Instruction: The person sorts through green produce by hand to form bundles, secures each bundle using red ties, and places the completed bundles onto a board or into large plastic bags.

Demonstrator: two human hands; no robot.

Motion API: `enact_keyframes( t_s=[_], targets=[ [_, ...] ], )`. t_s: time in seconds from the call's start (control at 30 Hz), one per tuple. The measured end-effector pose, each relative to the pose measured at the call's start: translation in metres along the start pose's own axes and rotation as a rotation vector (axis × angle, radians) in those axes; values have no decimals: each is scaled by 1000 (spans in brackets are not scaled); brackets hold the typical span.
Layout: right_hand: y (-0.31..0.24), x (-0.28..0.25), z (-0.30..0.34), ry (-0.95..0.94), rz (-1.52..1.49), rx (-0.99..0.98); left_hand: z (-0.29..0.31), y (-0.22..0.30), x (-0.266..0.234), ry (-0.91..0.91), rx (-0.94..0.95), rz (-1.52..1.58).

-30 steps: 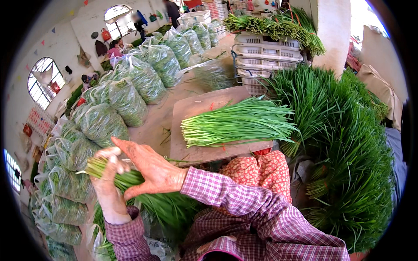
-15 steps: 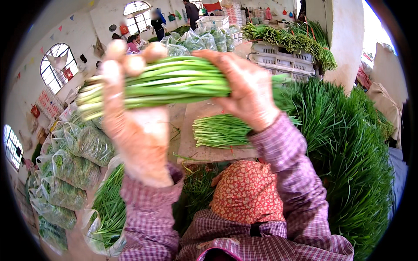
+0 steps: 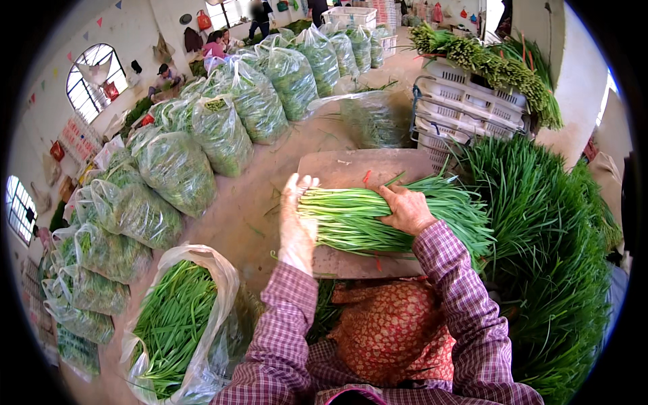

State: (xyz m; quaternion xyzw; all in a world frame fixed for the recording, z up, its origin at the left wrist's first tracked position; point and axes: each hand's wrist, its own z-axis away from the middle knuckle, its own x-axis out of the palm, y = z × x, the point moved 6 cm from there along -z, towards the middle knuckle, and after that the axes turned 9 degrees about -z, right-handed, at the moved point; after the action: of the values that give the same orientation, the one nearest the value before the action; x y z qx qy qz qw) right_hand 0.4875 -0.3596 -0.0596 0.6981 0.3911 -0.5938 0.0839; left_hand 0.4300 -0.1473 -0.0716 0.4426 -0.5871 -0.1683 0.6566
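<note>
A thick bundle of chives (image 3: 347, 214) lies across a low board (image 3: 364, 160), pale stem ends to the left and leaves to the right. My left hand (image 3: 295, 219) stands upright with fingers stretched, its palm against the stem ends. My right hand (image 3: 407, 210) grips the bundle from above near its middle; its fingertips are partly hidden among the stems. A red tie (image 3: 366, 177) shows at the far side of the chives, and another red strip pokes out at the near side. A red flowered cloth (image 3: 395, 331) covers my lap.
A large heap of loose chives (image 3: 540, 270) rises to the right. An open plastic bag of greens (image 3: 179, 317) stands at the left front. Filled clear bags (image 3: 175, 169) line the left and back. Stacked white crates (image 3: 459, 101) carry more bundles. People sit and stand far off.
Both hands have come down from in front of me with the raised chives, which now lie on the board over the others. My left hand has moved from around the stems to their ends.
</note>
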Motion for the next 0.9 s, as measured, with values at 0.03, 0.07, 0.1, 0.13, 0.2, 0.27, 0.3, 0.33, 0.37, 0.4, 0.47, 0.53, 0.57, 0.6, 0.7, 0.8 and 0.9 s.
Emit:
enact_keyframes(
  t_s=[0.03, 0.07, 0.1, 0.13, 0.2, 0.27, 0.3, 0.33, 0.37, 0.4, 0.47, 0.53, 0.57, 0.6, 0.7, 0.8, 0.9],
  targets=[
    [1, 0, -2, -12, -4, 3, -15, -1, -23, -15, 61, -57],
    [1, -2, -2, -20, -6, 6, -25, 3, -39, -4, 112, -129],
    [-1, -3, -5, -24, -11, 3, -31, 13, -47, 8, 170, -206],
    [0, 0, -7, -62, -2, 36, -34, 15, -55, 44, 177, -306],
    [-2, 2, -9, -59, -3, 33, -37, 12, -65, 71, 149, -329],
    [2, 6, -10, -88, -10, 52, -39, -10, -71, 93, 92, -325],
    [4, 4, -9, -90, -8, 43, -35, -15, -60, 128, 84, -398],
    [6, 2, -8, -94, -7, 36, -32, -23, -51, 115, 54, -368],
    [5, -1, -7, -98, -7, 22, -28, -29, -46, 106, 28, -338],
    [-3, -7, -9, -135, -51, 3, -34, -32, -42, 9, 92, -225],
    [-8, -12, -9, -131, -54, -29, -42, -34, -39, -57, 143, -285],
    [-7, -8, -9, -139, -79, -37, -45, -32, -41, -64, 103, -287],
    [-4, -5, -8, -122, -68, -41, -47, -33, -45, -60, 55, -254],
    [-2, -1, -6, -106, -57, -48, -49, -32, -51, -54, 10, -222],
    [9, 9, -5, -78, -49, -44, -40, -16, -77, -46, 39, -420],
    [13, 14, -6, -87, -61, -22, -23, -11, -96, -67, -2, -648],
    [14, 14, -8, -106, -80, -6, -7, -16, -100, -81, 9, -734]
  ],
)
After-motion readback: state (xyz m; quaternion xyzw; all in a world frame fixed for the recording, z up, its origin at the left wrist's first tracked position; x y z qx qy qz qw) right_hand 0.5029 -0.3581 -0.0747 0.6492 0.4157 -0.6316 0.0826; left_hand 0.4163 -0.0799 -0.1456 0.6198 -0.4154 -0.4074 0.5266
